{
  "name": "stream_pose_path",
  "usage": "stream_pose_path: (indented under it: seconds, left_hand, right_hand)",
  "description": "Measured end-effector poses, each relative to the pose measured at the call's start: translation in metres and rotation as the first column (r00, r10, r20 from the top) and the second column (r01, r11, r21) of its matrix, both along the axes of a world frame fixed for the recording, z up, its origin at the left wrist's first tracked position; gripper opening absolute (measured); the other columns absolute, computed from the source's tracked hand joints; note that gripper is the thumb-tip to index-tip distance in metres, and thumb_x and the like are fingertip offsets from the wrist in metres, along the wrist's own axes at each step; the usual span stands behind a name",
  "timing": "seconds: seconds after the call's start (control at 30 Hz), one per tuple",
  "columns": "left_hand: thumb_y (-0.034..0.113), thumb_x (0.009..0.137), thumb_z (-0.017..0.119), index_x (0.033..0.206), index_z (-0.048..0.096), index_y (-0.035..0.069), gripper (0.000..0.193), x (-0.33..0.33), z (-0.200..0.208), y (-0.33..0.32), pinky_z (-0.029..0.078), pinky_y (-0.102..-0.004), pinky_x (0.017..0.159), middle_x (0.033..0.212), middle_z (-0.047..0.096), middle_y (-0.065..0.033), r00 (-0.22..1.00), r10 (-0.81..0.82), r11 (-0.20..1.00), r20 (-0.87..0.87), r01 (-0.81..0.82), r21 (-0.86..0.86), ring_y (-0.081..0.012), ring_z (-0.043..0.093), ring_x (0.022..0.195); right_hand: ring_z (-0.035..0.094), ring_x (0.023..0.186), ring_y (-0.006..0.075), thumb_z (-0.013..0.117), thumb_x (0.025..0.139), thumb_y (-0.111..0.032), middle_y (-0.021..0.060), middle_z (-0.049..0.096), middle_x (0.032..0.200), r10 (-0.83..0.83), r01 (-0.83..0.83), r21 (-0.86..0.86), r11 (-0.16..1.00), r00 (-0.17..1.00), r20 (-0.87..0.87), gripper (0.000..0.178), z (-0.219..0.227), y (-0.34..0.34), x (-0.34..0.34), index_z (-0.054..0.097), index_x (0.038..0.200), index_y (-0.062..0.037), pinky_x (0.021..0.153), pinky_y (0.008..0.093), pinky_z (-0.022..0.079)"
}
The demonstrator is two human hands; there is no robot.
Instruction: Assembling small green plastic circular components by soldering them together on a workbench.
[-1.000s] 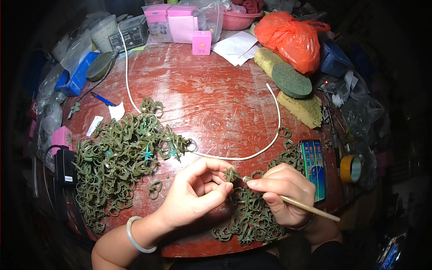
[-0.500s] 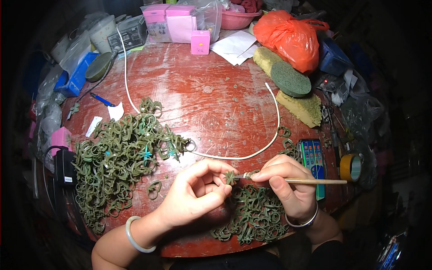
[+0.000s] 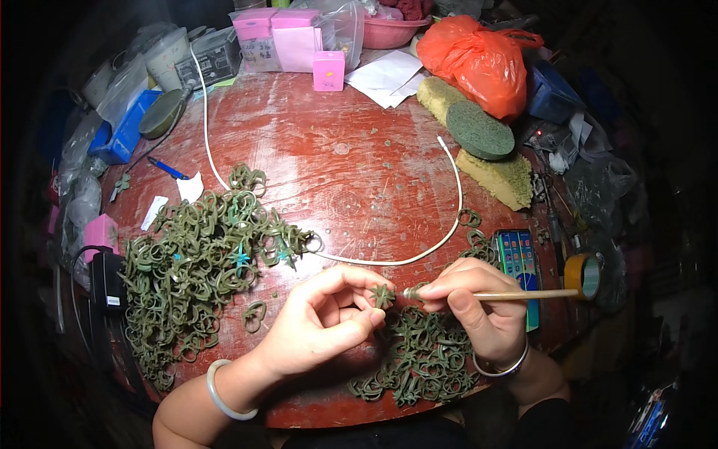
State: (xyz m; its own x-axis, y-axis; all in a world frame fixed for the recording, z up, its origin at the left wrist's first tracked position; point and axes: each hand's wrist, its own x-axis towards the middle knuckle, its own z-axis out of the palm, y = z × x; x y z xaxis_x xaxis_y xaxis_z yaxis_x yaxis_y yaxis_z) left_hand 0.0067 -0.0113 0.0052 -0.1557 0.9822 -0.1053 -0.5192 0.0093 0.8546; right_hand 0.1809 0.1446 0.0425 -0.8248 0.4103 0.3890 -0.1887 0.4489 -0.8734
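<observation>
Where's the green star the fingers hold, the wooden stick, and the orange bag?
Green star (image 3: 382,296): head view, middle of its spikes.
Wooden stick (image 3: 527,295): head view, on its handle.
Orange bag (image 3: 476,67): head view, its bulging side.

1. The left hand (image 3: 321,318) is ungloved, and the left forearm (image 3: 187,419) is uncovered as far as it shows.
2. Around the left wrist, by the left part of the table's (image 3: 314,415) near edge, sits a thick, smooth, rounded bangle (image 3: 212,389), pale whitish-grey.
3. The right hand (image 3: 488,308) is also ungloved; a bracelet (image 3: 490,373), much thinner and silvery, circles the wrist above the right part of that edge.
4. A dark sleeve (image 3: 550,426) covers the right elbow.
5. Below the middle of the near edge shows dark, nearly black clothing (image 3: 374,437), its details lost in shadow.
</observation>
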Motion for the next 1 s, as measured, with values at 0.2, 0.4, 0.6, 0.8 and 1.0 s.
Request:
stream_pose_path:
  seconds: [0.2,0.4,0.6,0.8,1.0]
  left_hand:
    - [-0.005,0.087,0.067,0.122,0.057,-0.001,0.036,0.008,0.005,0.001,0.05,-0.0198,0.079,0.101,0.056,-0.0006,0.999,0.009,1.0,-0.033,-0.009,-0.003,-0.0055,0.055,0.092]
    - [-0.009,0.086,0.066,0.121,0.057,-0.003,0.037,0.005,0.006,-0.001,0.05,-0.0219,0.082,0.108,0.054,-0.0025,0.988,-0.043,0.998,-0.148,0.035,-0.053,-0.0072,0.052,0.094]
    - [-0.009,0.085,0.066,0.121,0.058,-0.002,0.037,0.004,0.002,-0.001,0.05,-0.0211,0.079,0.105,0.055,-0.0029,0.97,-0.064,0.996,-0.233,0.049,-0.071,-0.0071,0.053,0.092]
    - [-0.001,0.089,0.059,0.118,0.049,0.002,0.031,-0.003,0.003,-0.002,0.056,-0.0295,0.072,0.107,0.062,-0.0123,0.981,-0.082,0.991,0.178,0.099,-0.087,-0.0187,0.066,0.09]
    - [0.007,0.092,0.061,0.109,0.051,0.005,0.02,-0.007,0.002,-0.001,0.049,-0.0244,0.059,0.096,0.061,-0.0085,0.979,-0.057,0.994,0.194,0.074,-0.082,-0.0133,0.06,0.072]
  right_hand:
    - [0.063,0.075,0.0116,0.051,0.103,-0.014,0.0102,0.067,0.091,-0.145,0.143,-0.099,0.985,0.989,-0.014,0.026,-0.004,0.0,0.002,0.068,0.097,0.0042,0.069,0.0236,0.052]
    - [0.062,0.076,0.0096,0.051,0.103,-0.015,0.01,0.066,0.095,-0.018,0.04,-0.23,0.972,0.995,0.095,0.025,-0.005,0.001,0.003,0.069,0.098,0.0029,0.069,0.0234,0.052]
    - [0.062,0.072,0.0142,0.057,0.099,-0.011,0.0097,0.066,0.084,-0.019,0.018,0.045,0.999,0.999,0.039,0.018,-0.002,0.003,0.0,0.069,0.098,0.0029,0.065,0.0259,0.051]
    - [0.067,0.07,0.0183,0.061,0.096,-0.007,0.0147,0.068,0.085,-0.287,0.268,0.118,0.956,0.939,0.188,0.013,0.015,-0.005,0.003,0.066,0.104,0.0025,0.058,0.0292,0.05]
    - [0.061,0.078,0.0315,0.077,0.077,-0.011,0.0109,0.059,0.086,-0.157,-0.079,0.548,0.833,0.916,0.37,0.025,0.008,0.014,0.004,0.063,0.096,-0.0044,0.069,0.0405,0.05]
